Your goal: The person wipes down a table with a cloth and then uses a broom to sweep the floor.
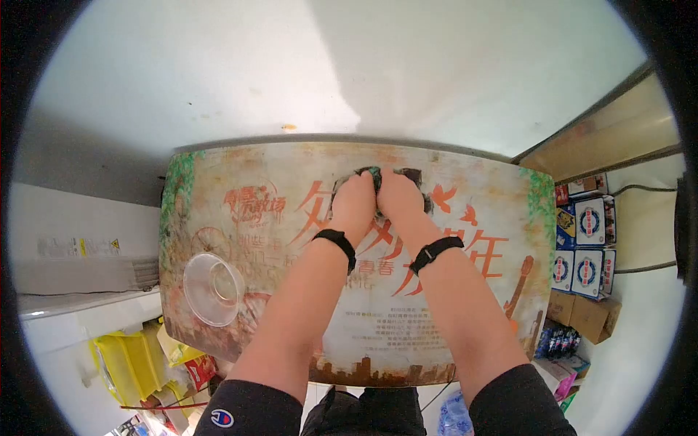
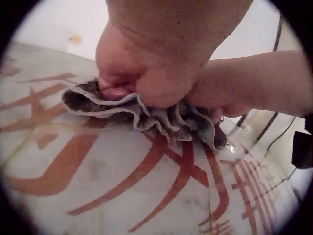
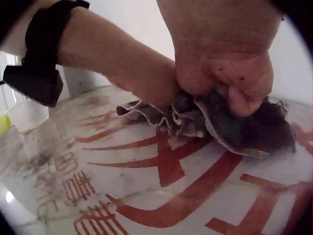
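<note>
Both hands meet over a dark, bunched cloth (image 2: pixel 161 120) near the far edge of the printed table (image 1: pixel 465 327). My left hand (image 1: pixel 354 202) grips the cloth's left part, its fingers curled into the folds. Close beside it, my right hand (image 1: pixel 398 198) holds the other part, with thumb and fingers closed on the fabric in the right wrist view. Wavy, pale-edged folds spread out below both fists, low over the tabletop's red lettering. The fingertips are partly hidden in the cloth.
A clear plastic bowl (image 1: pixel 213 289) stands at the table's left side. Behind the table rises a white wall (image 1: pixel 240 80). Stacked boxes (image 1: pixel 587 269) sit beyond the right edge, and a yellow container (image 1: pixel 129 367) is at the lower left.
</note>
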